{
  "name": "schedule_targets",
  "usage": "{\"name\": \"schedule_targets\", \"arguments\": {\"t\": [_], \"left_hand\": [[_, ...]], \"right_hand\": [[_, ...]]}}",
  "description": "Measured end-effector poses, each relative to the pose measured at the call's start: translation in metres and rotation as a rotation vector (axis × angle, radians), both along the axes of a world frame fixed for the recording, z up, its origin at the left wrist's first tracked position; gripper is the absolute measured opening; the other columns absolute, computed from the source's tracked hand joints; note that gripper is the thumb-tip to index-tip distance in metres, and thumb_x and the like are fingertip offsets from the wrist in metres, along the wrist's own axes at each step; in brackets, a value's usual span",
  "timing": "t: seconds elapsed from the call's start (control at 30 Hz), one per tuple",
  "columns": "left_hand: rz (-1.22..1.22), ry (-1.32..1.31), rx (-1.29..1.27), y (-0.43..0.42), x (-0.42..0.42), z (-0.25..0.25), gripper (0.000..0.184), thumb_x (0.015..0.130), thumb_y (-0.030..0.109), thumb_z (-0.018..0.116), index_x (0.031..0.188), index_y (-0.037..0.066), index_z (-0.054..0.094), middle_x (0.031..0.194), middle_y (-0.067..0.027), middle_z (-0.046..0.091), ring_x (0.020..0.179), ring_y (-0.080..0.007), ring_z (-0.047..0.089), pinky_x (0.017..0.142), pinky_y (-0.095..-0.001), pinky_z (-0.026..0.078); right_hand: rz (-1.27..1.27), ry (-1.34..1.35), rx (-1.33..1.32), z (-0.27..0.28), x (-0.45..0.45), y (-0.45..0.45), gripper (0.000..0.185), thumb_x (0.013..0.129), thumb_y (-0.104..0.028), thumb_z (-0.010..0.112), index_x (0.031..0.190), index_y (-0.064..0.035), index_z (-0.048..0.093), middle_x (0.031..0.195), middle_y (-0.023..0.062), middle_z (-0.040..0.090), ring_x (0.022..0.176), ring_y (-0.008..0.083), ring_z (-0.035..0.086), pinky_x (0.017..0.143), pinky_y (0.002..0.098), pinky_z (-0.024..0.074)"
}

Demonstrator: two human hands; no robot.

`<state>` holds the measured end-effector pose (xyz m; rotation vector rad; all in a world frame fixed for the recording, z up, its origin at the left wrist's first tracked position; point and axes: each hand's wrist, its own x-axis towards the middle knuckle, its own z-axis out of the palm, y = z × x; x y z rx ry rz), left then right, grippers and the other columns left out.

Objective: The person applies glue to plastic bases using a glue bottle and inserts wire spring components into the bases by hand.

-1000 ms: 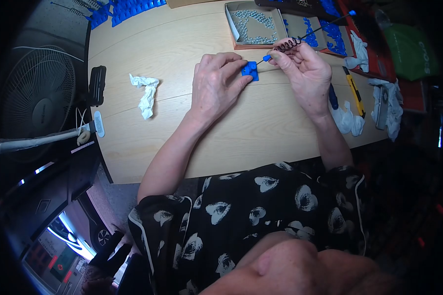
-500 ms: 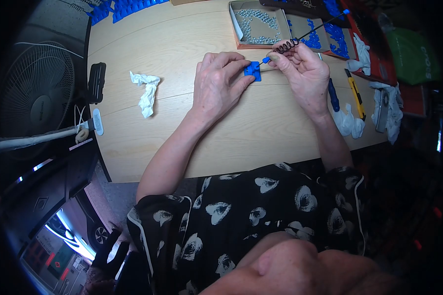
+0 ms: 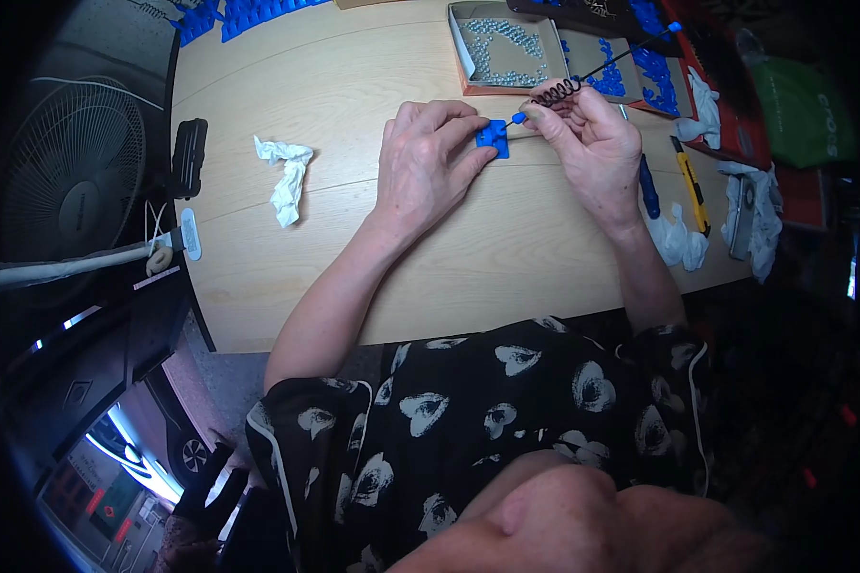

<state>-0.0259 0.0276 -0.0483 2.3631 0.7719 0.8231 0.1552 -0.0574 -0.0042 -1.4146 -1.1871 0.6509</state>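
Note:
My left hand (image 3: pixel 425 158) rests on the table, thumb and fingers gripping the left side of a small blue plastic piece (image 3: pixel 500 143). Between the fingers of my right hand (image 3: pixel 597 143) is a thin black rod with a coiled spring section (image 3: pixel 556 93) and blue ends. Its lower end reaches the blue piece; whether it sits inside or only touches cannot be made out. The far blue tip (image 3: pixel 676 28) points up and to the right, over the boxes. My right fingers hide part of the coil.
A cardboard box of clear beads (image 3: pixel 506 53) stands beyond my hands, with small blue parts (image 3: pixel 655 81) to its right. Crumpled tissue (image 3: pixel 291 181) and a black case (image 3: pixel 190 158) lie left. A yellow cutter (image 3: pixel 692 186) and a blue-handled tool (image 3: pixel 649 186) lie right.
Both hands keep their grip and nearly the same pose. The whole scene is shifted very slightly in the view; nothing has been let go.

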Motion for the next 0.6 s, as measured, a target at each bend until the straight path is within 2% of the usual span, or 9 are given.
{"name": "schedule_targets", "arguments": {"t": [0.3,0.5,0.6], "left_hand": [[-0.001,-0.006,0.004,0.0,0.0,-0.002,0.033,0.079,0.025,0.083,0.107,0.009,0.076,0.109,-0.0042,0.07,0.097,-0.0239,0.059,0.086,-0.0378,0.046],[0.015,-0.042,0.004,-0.001,0.002,-0.001,0.028,0.077,0.022,0.082,0.1,0.007,0.077,0.104,-0.0029,0.069,0.094,-0.0239,0.058,0.086,-0.0371,0.045],[0.021,-0.048,-0.012,-0.001,0.002,-0.001,0.027,0.077,0.022,0.082,0.099,0.007,0.077,0.104,-0.0028,0.069,0.093,-0.0239,0.058,0.086,-0.0372,0.045]], "right_hand": [[0.102,-0.44,0.097,0.016,0.0,0.005,0.018,0.087,-0.002,0.074,0.102,0.0052,0.067,0.09,0.0126,0.07,0.081,0.0197,0.071,0.071,0.0303,0.0558],[0.159,-0.578,0.08,0.025,-0.002,0.006,0.02,0.085,-0.001,0.075,0.1,0.0075,0.066,0.091,0.0173,0.069,0.081,0.0295,0.07,0.071,0.0352,0.055],[0.135,-0.544,0.088,0.015,0.001,0.008,0.022,0.084,-0.002,0.075,0.101,0.0083,0.066,0.092,0.019,0.069,0.082,0.0322,0.07,0.071,0.0367,0.055]]}}
